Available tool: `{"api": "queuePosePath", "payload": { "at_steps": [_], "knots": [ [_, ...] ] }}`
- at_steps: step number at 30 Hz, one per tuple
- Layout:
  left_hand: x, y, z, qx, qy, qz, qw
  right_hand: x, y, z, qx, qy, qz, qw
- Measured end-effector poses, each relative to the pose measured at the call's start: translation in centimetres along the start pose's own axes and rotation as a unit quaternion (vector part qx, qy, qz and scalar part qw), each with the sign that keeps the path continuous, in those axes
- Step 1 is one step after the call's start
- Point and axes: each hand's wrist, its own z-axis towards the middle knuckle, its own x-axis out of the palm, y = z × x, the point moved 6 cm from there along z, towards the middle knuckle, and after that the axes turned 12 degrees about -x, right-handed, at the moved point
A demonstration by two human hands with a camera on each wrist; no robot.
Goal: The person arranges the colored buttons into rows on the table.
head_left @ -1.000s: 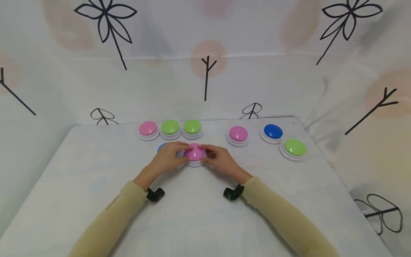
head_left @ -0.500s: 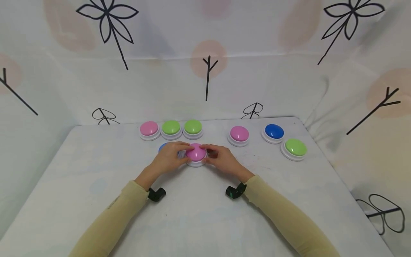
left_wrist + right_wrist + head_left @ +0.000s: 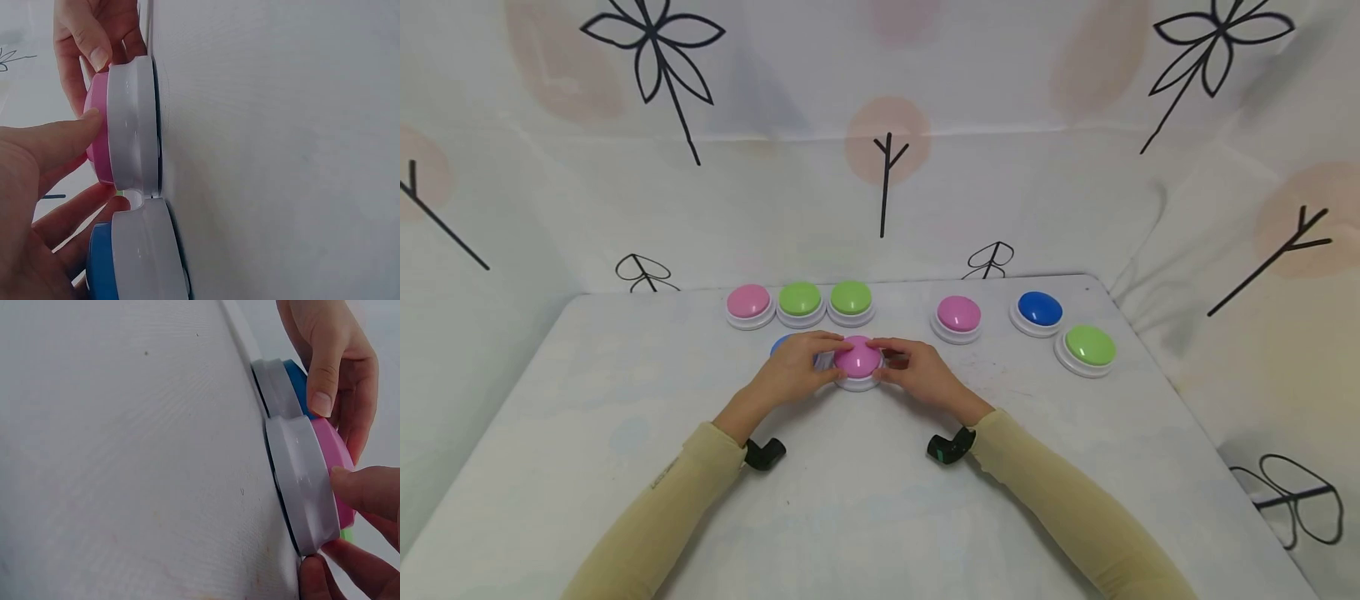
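Observation:
A pink push button with a domed top and a white round base rests on the white table between both hands. From its left side my left hand grips it, thumb and fingers on the pink dome. My right hand grips it from the right, thumb at the near edge and fingers at the far edge. A blue push button stands against its left side, mostly hidden behind the left hand in the head view. In the right wrist view both thumbs lie against the pink dome.
Behind stand another pink button and two green buttons in a row. To the right are a pink button, a blue button and a green button. A patterned cloth wall rises behind the table.

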Motion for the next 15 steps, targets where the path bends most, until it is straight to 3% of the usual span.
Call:
{"api": "queuePosePath", "payload": {
  "at_steps": [15],
  "knots": [
    [-0.7, 1.1, -0.2, -0.033, 0.011, -0.044, 0.9984, 0.0, 0.1, 0.8, 0.007, -0.007, 0.013, 1.000]
  ]
}}
